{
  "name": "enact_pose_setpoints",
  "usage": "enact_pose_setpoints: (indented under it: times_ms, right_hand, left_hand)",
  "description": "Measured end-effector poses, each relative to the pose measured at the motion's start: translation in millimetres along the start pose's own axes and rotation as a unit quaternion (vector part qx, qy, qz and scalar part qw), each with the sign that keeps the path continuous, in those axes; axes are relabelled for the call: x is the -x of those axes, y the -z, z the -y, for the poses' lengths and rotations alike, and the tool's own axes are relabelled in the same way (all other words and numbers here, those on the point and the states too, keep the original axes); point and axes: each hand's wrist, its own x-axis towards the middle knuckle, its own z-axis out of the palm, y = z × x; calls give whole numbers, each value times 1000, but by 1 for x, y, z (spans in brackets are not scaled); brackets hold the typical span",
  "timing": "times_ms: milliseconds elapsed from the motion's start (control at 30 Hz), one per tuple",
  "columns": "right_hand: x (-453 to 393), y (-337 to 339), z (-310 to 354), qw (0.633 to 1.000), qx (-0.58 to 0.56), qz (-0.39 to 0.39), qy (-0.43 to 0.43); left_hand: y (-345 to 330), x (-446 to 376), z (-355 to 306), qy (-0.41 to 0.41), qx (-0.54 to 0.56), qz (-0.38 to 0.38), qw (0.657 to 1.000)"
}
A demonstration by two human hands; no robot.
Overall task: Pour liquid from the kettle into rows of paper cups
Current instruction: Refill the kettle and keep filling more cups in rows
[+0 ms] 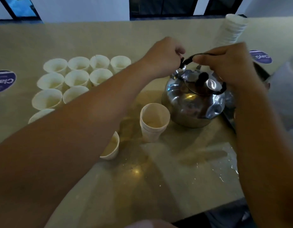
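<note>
your left hand (165,55) reaches across the table (159,186) to the far end of the kettle handle (190,59), its fingers curled tight around the black grip where it drops toward the body. your right hand (228,66) comes in from the other side, fingers bent over the top of the same handle, thumb tip pressed against the arch. both hands are clamped on that handle, close together but not touching each other.

the kettle (191,102), shiny dented metal, sits upright on the table at centre right, its lid (198,86) on and the dark knob (202,78) showing between your hands. you cannot see the spout clearly from here.

just in front of the kettle stands a paper cup (153,122), upright, with pale liquid low inside it; it looks like more than one cup nested together. nearer to you, half hidden under your left forearm, a smaller cup (112,148) holds pale liquid close to its rim.

to the left, well apart from the kettle, the rows of paper cups (75,78) stand packed together, rims nearly touching, each with a little pale liquid at the bottom. your forearm covers part of the near rows.

a tall stack of cups (233,28) stands at the far right, behind your right hand. round purple stickers (4,81) lie on the table at left and far right. the surface around the kettle is wet and shiny.
</note>
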Motion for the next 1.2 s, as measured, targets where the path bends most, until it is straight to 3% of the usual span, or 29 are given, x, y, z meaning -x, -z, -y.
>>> enact_pose_setpoints:
  times_ms: [233, 433, 633, 700, 767, 833, 900, 967, 1100, 1200]
  right_hand:
    - [21, 2, -31, 996, -40, -49, -64]
    - [25, -1, -40, 996, -33, -46, -68]
    - [27, -2, -39, 997, 28, -28, -68]
    - [28, 1, -39, 993, 103, -24, -48]
    - [36, 4, -34, 984, 164, -71, 11]
    - [51, 1, -22, 982, 133, -100, 90]
    - [67, -8, -14, 984, 82, -58, 150]
    - [79, -20, -10, 984, 51, 48, 165]
    - [90, -39, -13, 954, 45, 253, 155]
    - [94, -42, -16, 944, 40, 294, 146]
  left_hand:
    - [-31, 1, -9, 6, -22, 59, 998]
    - [-34, 7, -6, 37, -13, 101, 994]
    - [-9, 46, -18, 54, -8, 67, 996]
    - [4, 72, -23, 60, -19, 36, 997]
    - [10, 103, -22, 84, -31, 42, 995]
    - [7, 133, -16, 114, -82, 82, 987]
    - [-4, 154, -4, 137, -158, 114, 971]
    - [-17, 165, 8, 148, -177, 106, 967]
    - [-35, 175, 24, 168, -104, 46, 979]
    - [-46, 182, 30, 181, -9, -11, 983]
